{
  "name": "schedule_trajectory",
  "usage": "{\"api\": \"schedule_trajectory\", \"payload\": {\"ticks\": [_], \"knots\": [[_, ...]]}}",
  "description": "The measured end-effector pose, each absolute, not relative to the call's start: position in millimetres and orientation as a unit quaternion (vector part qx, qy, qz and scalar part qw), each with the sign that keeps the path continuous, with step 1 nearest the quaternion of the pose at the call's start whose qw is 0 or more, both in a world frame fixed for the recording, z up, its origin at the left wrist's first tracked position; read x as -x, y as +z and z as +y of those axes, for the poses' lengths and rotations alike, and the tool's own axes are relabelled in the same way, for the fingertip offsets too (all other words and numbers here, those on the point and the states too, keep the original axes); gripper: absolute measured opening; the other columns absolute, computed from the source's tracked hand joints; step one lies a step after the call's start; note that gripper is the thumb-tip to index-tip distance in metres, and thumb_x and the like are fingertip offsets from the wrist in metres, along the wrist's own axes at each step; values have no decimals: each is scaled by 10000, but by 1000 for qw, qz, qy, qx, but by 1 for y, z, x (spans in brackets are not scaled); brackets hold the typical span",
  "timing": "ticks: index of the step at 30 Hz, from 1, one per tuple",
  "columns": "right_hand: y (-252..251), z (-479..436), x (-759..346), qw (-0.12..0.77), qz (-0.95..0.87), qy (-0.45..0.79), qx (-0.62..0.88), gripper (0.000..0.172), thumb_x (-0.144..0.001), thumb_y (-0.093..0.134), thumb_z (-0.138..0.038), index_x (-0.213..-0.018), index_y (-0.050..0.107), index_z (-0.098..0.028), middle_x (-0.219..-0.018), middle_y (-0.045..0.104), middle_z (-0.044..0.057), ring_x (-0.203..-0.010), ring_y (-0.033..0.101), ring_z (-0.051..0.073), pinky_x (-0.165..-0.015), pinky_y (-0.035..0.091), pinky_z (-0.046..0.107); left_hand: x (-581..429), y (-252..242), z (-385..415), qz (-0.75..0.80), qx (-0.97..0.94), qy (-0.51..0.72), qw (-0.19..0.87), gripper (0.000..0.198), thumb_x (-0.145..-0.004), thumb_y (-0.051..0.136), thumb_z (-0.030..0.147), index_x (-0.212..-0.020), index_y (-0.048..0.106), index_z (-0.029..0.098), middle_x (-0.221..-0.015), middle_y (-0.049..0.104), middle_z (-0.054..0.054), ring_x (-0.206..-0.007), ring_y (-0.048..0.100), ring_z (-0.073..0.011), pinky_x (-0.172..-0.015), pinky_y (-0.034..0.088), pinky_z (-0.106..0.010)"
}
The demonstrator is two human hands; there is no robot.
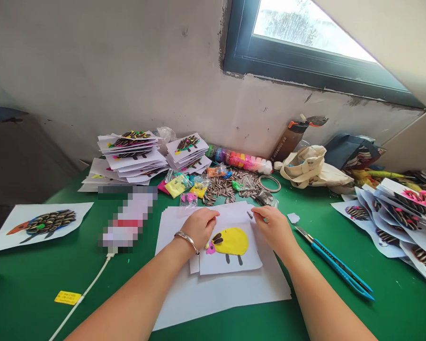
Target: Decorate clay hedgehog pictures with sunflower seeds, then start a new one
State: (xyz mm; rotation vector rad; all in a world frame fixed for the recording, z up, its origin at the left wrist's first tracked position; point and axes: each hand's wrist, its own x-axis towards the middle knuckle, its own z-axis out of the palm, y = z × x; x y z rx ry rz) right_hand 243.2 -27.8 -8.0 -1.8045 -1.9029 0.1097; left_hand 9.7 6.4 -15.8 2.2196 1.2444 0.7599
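Note:
A white card (pixel 206 266) bears a clay animal with a yellow body (pixel 236 242), a pink head (pixel 210 249) and two dark legs. A few striped sunflower seeds (pixel 217 239) sit on the yellow by the head. My left hand (pixel 199 227) rests over the card's left side, its fingers curled together; what they may hold is hidden. Above the card's right side, my right hand (pixel 272 229) has its fingers closed in a pinch. Beside its fingertips shows a small dark sliver (pixel 249 214); whether the fingers touch it I cannot tell.
White sheets (pixel 184 303) lie under the card. Loose sunflower seeds (pixel 220 189), clay packets (pixel 177 185) and clay tubs (pixel 243 160) are behind. A blue utility knife (pixel 335 263) lies right, blade showing. Finished cards (pixel 138 161) stand stacked left; more (pixel 394 218) lie right. A cable (pixel 88 289) crosses the left.

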Motion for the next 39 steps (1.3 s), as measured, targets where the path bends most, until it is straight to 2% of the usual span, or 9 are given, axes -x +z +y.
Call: {"api": "schedule_trajectory", "payload": {"ticks": [5, 8, 12, 16, 20, 23, 26, 30, 39], "knots": [[-12, -24, -243, 192, -724, -14, 662, 236, -848, 455, -186, -907, 683, -201, -803, 639, 54, -822, 550, 195, -704, 391, 288, -10, -15, 6, 458, -810, 278, 237, 244, -816, 469, 131, -960, 658, 186, -950, 674, -48, -905, 602, -192, -836, 494, -337], [-16, -21, -240, 164, -733, -44, 658, 193, -833, 489, -175, -837, 680, -198, -765, 615, 55, -780, 536, 190, -673, 364, 278, -10, -14, 6, 458, -811, 276, 236, 247, -815, 468, 132, -961, 658, 190, -953, 675, -48, -905, 605, -193, -835, 495, -337], [-20, -17, -239, 167, -734, -45, 657, 170, -834, 483, -153, -767, 636, -182, -748, 576, 57, -766, 515, 186, -674, 363, 273, -10, -14, 6, 458, -812, 275, 234, 245, -813, 471, 132, -959, 658, 193, -947, 675, -47, -897, 607, -193, -827, 496, -334], [-10, -25, -232, 192, -717, -46, 669, 156, -872, 427, -157, -841, 580, -162, -821, 571, 76, -789, 513, 194, -686, 380, 288, -10, -14, 6, 458, -812, 275, 234, 245, -819, 468, 134, -966, 657, 183, -934, 673, -51, -883, 607, -195, -815, 500, -338], [11, -48, -210, 295, -737, 58, 605, 156, -914, 385, -208, -952, 535, -195, -840, 588, 42, -763, 535, 162, -679, 402, 266, -10, -16, 7, 453, -814, 278, 233, 241, -819, 473, 126, -966, 657, 176, -943, 672, -54, -893, 603, -191, -824, 494, -334], [18, -64, -190, 275, -785, 195, 519, 161, -902, 405, -164, -899, 555, -222, -798, 584, 9, -704, 522, 128, -620, 407, 224, -10, -17, 7, 451, -815, 280, 233, 242, -819, 475, 121, -973, 655, 174, -949, 672, -55, -898, 603, -186, -826, 492, -325], [14, -70, -177, 251, -792, 255, 495, 197, -882, 417, -112, -892, 575, -230, -810, 592, 3, -715, 532, 122, -620, 421, 215, -10, -16, 7, 451, -814, 281, 233, 245, -818, 476, 119, -976, 652, 182, -946, 673, -52, -900, 607, -184, -825, 494, -321], [8, -69, -172, 234, -799, 257, 491, 217, -867, 420, -79, -906, 577, -224, -812, 595, 6, -732, 536, 132, -633, 427, 228, -10, -15, 6, 451, -814, 281, 233, 242, -817, 478, 121, -969, 654, 187, -948, 675, -50, -904, 610, -185, -826, 496, -320], [3, -69, -168, 240, -822, 195, 478, 208, -890, 416, -122, -892, 608, -202, -799, 558, 36, -723, 510, 141, -629, 422, 240, -11, -15, 6, 451, -813, 284, 235, 239, -814, 478, 122, -961, 656, 185, -941, 676, -52, -893, 609, -184, -820, 498, -324]]}}
